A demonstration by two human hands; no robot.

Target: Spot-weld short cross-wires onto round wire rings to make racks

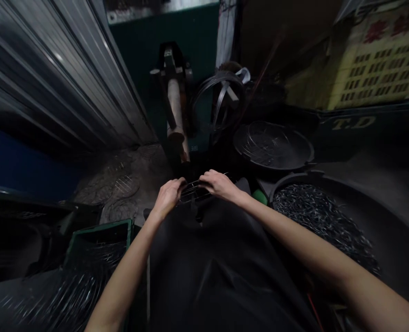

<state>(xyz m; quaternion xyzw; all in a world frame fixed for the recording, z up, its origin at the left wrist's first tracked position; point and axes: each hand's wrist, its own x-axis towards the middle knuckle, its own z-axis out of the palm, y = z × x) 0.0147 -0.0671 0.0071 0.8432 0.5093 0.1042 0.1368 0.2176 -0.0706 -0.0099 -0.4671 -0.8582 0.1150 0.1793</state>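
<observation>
Both hands are at the middle of the view, in front of a green machine (131,50) with a copper-coloured electrode arm (175,103) pointing down toward me. My left hand (169,196) has its fingers curled on the left side of a wire grid (192,188). On the grid's right side, my right hand (220,184) is closed with fingers bent over the wires. The grid, made of thin shiny metal wires, lies just above my dark apron (211,272) and below the electrode tip. Dim light and the fingers hide the grid's outer edges.
A large black basin (391,230) at the right holds many small metal pieces (322,216). Behind it sits a dark round pan (273,145) with wires. Yellow crates (380,69) stand at the back right. At the left is a green-rimmed crate (100,226) near bent wires (62,295).
</observation>
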